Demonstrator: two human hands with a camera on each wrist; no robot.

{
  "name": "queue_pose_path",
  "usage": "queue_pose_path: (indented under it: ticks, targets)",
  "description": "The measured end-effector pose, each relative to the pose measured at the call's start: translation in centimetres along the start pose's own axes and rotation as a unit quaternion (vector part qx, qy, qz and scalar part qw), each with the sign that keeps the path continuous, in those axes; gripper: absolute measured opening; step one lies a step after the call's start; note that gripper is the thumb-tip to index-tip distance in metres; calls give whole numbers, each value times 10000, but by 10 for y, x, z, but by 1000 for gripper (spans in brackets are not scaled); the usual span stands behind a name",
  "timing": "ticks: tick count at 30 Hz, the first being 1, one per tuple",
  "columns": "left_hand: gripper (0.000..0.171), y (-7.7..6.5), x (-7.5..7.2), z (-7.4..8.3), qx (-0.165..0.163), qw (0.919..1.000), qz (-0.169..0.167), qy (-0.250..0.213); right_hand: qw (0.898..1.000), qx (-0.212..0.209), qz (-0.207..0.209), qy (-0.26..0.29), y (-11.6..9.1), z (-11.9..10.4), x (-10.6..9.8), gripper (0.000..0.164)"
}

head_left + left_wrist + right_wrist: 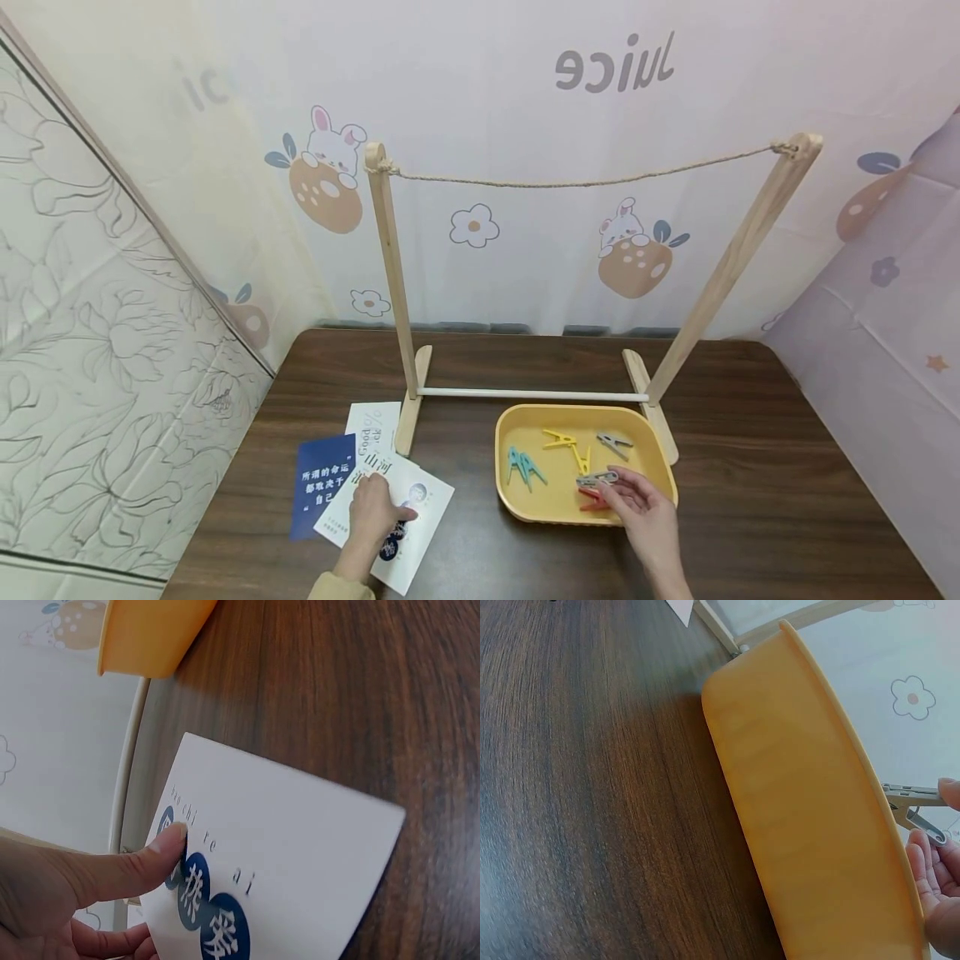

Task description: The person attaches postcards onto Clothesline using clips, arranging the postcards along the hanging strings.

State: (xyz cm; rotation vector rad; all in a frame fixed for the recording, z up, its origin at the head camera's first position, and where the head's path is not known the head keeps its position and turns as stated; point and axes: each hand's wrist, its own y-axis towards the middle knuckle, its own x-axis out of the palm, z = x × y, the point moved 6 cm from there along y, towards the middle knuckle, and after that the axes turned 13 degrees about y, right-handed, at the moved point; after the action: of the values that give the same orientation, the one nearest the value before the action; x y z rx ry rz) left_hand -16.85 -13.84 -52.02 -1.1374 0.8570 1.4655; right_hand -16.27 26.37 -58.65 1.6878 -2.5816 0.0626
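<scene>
Left hand (pixel 372 510): you pinch the white card with blue circles (pixel 424 518), thumb on the printed face, fingers behind it; that grip presumably steadies the card without creasing it; whether all of it is off the cards beneath, cannot tell; it lies toward the table's left edge, overlapping the white card with large characters (pixel 337 521); the navy card (pixel 311 500) and the "Good" card (pixel 382 417) fan out behind, so each seems easy to single out.

Right hand (pixel 641 512): you grasp a grey clothespin (pixel 591 480), thumb and fingers apparently at the handle end, which would let a squeeze work its spring; it sits over the yellow tray's (pixel 501 471) front right corner, above the red clothespin (pixel 592 502); the teal clothespins (pixel 513 458) lie toward the left edge, yellow clothespins (pixel 562 440) toward the back; the tray's raised rim likely keeps them gathered.
</scene>
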Motion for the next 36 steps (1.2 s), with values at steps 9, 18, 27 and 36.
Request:
queue_pose_path:
  ticks: [9,18,27,36]
  targets:
    - [31,4,0,-6,-97,9986,-169,-484,9997,-180,-112,-99,7,0,-4,40]
    - [18,3,-8,-7,-139,9946,-298,-980,9957,-758,-517,-105,17,-9,-4,37]
    - [13,1,-19,-3,84,9905,-332,-1329,9701,-1885,-1489,337,17,-64,16,32]
    - [13,-5,-32,2,339,9859,-373,-1596,9642,-1937,-1768,-398,-24,-187,67,27]
